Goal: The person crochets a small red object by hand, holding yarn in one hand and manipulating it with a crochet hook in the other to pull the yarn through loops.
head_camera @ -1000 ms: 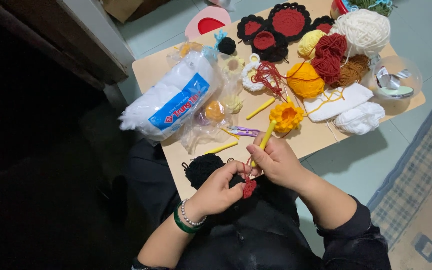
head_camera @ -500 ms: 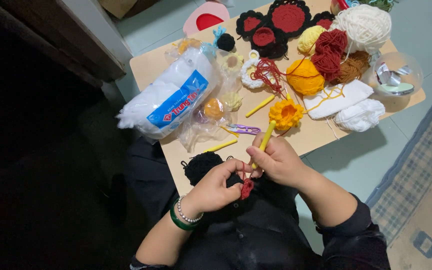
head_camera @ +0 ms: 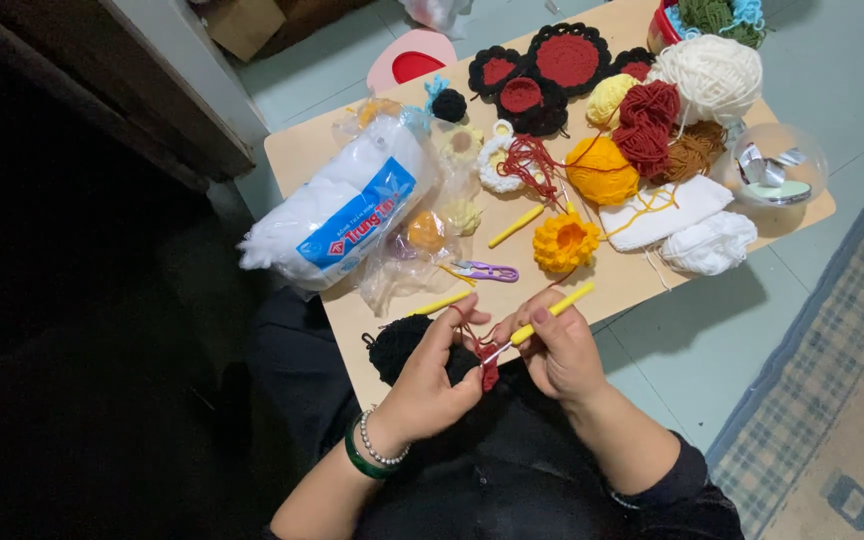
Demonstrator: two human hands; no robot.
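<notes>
Fingers of the right hand (head_camera: 557, 350) are being closed around a yellow crochet hook (head_camera: 550, 313); a small red piece (head_camera: 488, 372), apparently pinched by the left hand (head_camera: 432, 375), is being held just off the table edge (head_camera: 612, 310), above the lap.

Single head view, steep downward look, close over low table (head_camera: 322, 160).
</notes>
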